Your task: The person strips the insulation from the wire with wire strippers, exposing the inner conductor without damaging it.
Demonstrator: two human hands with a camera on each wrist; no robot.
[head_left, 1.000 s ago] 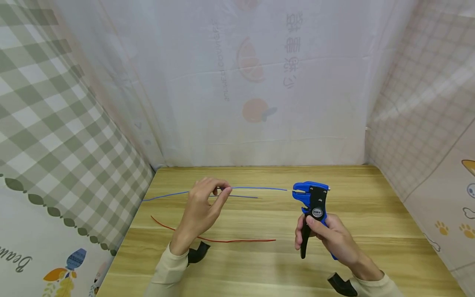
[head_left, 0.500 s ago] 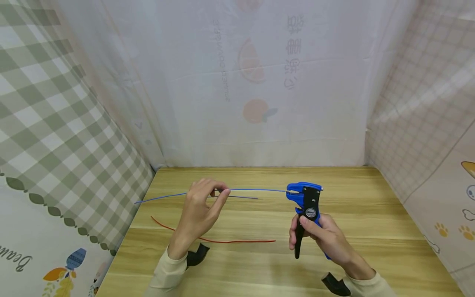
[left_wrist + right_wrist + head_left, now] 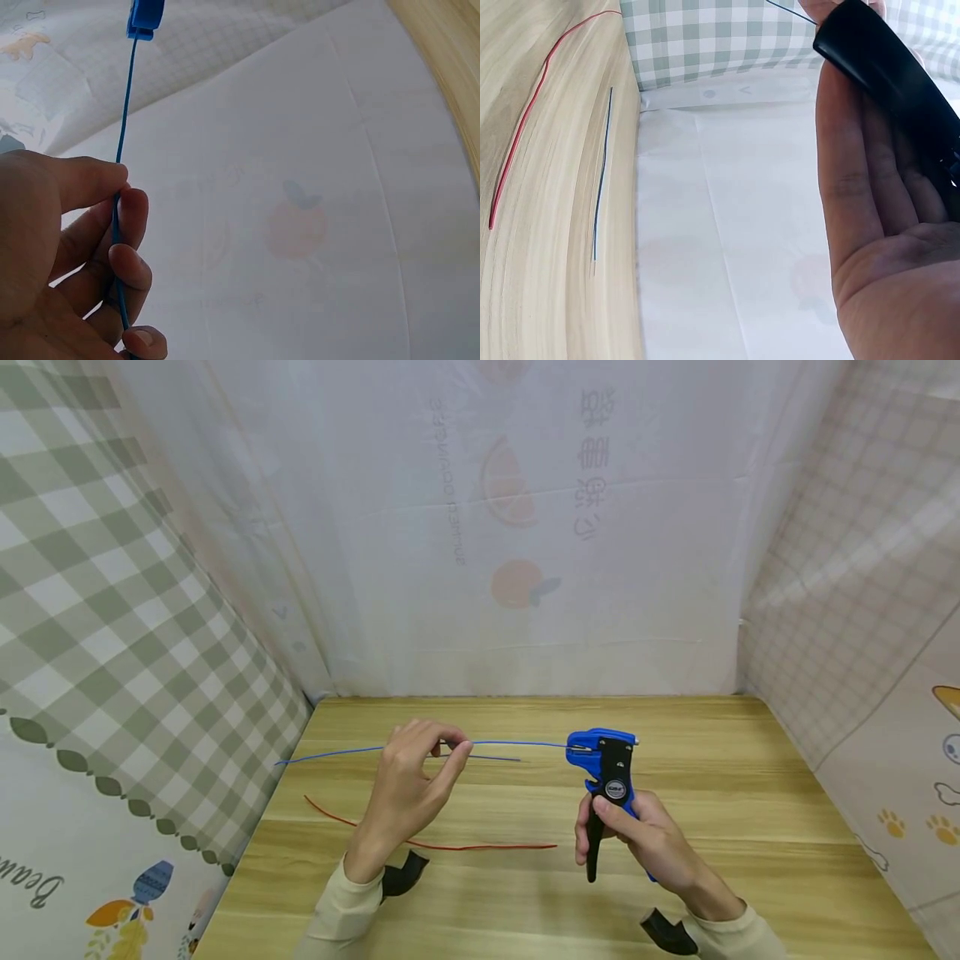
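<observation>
My left hand (image 3: 408,789) pinches a thin blue wire (image 3: 525,743) between thumb and fingertips, above the table. In the left wrist view the same wire (image 3: 126,97) runs up from my fingers to the blue head of the tool (image 3: 146,19). A blue and black wire stripper (image 3: 617,764) stands upright in my right hand (image 3: 663,843), its head facing left. The right end of the held wire reaches the mouth of the stripper; how far in it sits is hard to tell. My right fingers lie along the black handle (image 3: 885,64).
A second blue wire (image 3: 602,172) lies on the wooden table (image 3: 712,777), a bare end showing in the right wrist view. Nearer to me lies a curved red wire (image 3: 495,847). A white curtain (image 3: 637,635) closes off the back; a checked cloth (image 3: 187,635) hangs at left.
My right hand has moved left with the wire stripper, closing the gap to the blue wire's end. The stripper's jaws look narrower now. My left hand has barely moved.
</observation>
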